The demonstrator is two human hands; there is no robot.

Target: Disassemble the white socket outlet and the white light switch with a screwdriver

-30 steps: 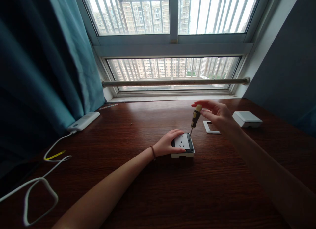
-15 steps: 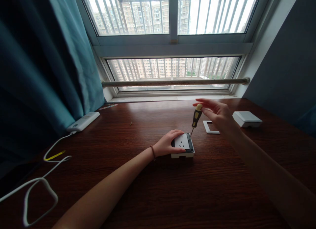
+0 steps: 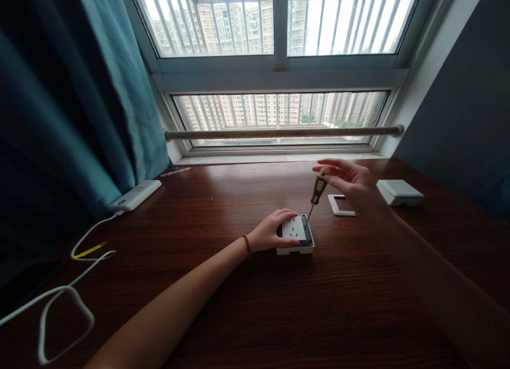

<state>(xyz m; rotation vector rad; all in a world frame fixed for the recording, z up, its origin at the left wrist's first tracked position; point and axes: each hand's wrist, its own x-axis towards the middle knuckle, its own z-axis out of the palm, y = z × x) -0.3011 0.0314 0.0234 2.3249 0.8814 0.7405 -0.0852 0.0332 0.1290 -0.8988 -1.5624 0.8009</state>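
A white wall socket with a dark inner frame sits on the brown table. My left hand grips it from the left, thumb along the near side and fingers along the far side. In my right hand is a screwdriver with a black and yellow handle, pinched near the handle's top. Its shaft slants down to the right side of the socket, where the tip is too small to make out. Just right of the screwdriver lies a white rectangular frame, partly covered by my right hand.
A closed white box stands at the right. One small screw lies left of the socket. At the far left are a white power strip, its looping cable and a yellow strip, beside a blue curtain.
The screwdriver handle has shifted and tilted very slightly to the right with my right hand. My left hand and the socket have stayed in place.
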